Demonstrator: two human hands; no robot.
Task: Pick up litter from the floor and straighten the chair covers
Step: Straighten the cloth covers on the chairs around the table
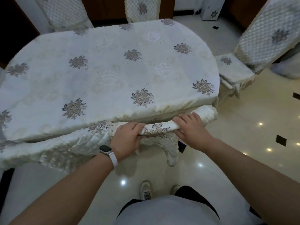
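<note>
A cream quilted chair cover with grey flower embroidery sits bunched over the top of a chair back pushed against the table's near edge. My left hand, with a white watch on the wrist, grips the bunched cover at its left part. My right hand grips it at the right part, fingers curled over the top. A flap of the cover hangs down below my hands. No litter shows on the floor in view.
An oval table under a flowered cloth fills the middle. Covered chairs stand at the far left, far middle and right. Glossy tiled floor lies to the right. My shoes are below.
</note>
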